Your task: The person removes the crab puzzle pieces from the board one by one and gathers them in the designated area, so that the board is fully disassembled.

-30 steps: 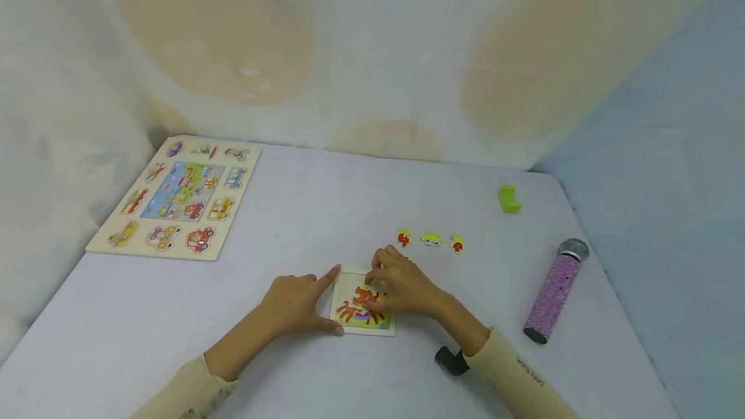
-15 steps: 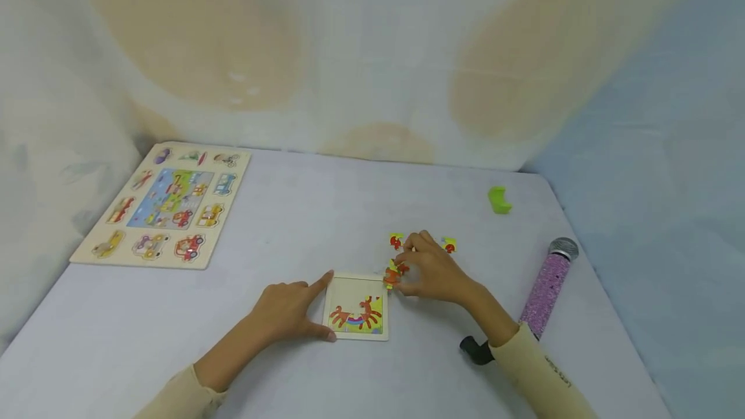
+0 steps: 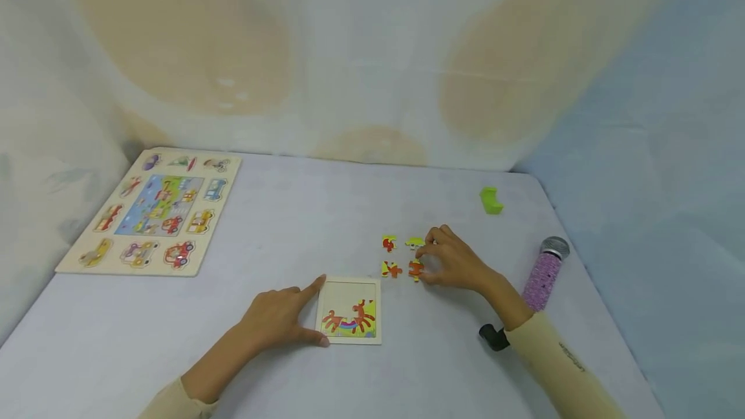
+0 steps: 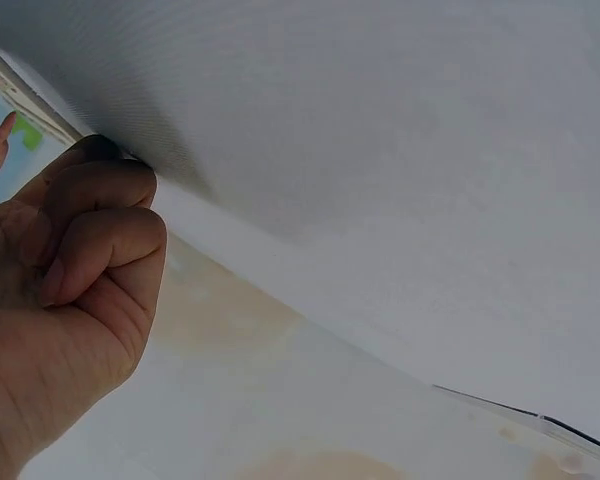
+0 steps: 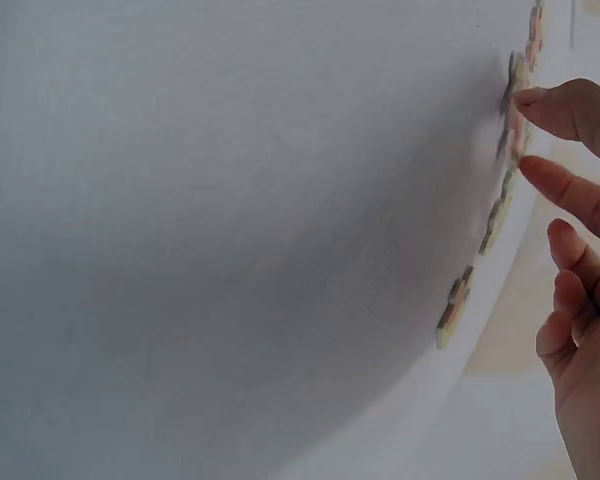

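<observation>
1. One orange puzzle piece (image 3: 415, 267), at two o'clock from the tray (image 3: 349, 293), is pinched by the right hand (image 3: 456, 262), thumb against forefinger.
2. The nine o'clock edge is braced by the left hand (image 3: 278, 317), thumb and forefinger apart.
3. Neighbouring pieces (image 3: 392, 269) are best left unnudged.

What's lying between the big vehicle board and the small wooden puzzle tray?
In the head view, the left hand is there, at the left edge of the wooden puzzle tray; from that hand to the vehicle board, the white tabletop is bare.
</observation>
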`<state>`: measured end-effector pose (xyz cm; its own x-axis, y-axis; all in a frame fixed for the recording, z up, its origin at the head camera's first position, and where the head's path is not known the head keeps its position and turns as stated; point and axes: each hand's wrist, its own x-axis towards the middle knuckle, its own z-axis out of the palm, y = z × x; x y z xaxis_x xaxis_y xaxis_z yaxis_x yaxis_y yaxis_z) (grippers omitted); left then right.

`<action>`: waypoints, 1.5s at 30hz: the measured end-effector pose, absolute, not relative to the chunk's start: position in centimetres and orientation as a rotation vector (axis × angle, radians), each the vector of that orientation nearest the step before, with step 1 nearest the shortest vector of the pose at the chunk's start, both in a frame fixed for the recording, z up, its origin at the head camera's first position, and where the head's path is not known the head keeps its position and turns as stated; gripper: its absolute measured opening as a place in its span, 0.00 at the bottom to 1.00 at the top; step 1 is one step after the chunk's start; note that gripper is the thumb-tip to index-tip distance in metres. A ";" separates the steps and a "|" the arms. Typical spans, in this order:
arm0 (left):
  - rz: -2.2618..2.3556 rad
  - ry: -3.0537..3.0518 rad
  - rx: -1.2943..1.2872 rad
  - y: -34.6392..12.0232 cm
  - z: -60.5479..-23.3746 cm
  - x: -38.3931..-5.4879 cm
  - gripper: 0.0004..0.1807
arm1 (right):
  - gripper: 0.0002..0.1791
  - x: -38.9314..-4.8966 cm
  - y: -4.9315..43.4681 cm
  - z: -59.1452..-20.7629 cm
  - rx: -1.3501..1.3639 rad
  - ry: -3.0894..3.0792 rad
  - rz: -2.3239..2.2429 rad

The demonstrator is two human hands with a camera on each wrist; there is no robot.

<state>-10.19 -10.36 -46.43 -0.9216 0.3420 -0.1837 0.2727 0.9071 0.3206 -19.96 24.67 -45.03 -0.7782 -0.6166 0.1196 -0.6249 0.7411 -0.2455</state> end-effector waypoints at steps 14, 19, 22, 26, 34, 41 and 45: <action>0.324 2.934 0.681 -10.0 -45.9 -8.9 0.51 | 0.16 -15.7 18.9 -44.6 1.165 -2.896 0.783; 0.298 2.968 0.890 -8.8 -46.1 -7.0 0.33 | 0.16 -14.9 17.2 -45.3 1.285 -2.899 0.810; 0.279 2.964 0.945 -8.3 -46.4 -6.3 0.29 | 0.15 -14.8 16.8 -45.6 1.321 -2.883 0.777; 0.238 2.985 0.965 -7.9 -46.6 -6.0 0.27 | 0.15 -14.7 16.4 -45.8 1.329 -2.890 0.806; 0.224 2.998 0.968 -7.6 -46.5 -5.7 0.25 | 0.12 -14.5 16.3 -45.8 1.300 -2.867 0.919; 0.230 3.001 0.947 -7.5 -46.3 -5.6 0.24 | 0.10 -14.4 17.1 -45.6 1.231 -2.870 0.926; 0.255 3.000 0.927 -7.6 -46.4 -5.5 0.24 | 0.10 -14.5 17.4 -45.8 1.243 -2.895 0.876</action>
<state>-5.45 -7.57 -46.39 -0.8267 0.5598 0.0563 0.5613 0.8137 0.1512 -14.49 17.35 -45.79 -0.7039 -0.7046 0.0894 -0.6359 0.5692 -0.5211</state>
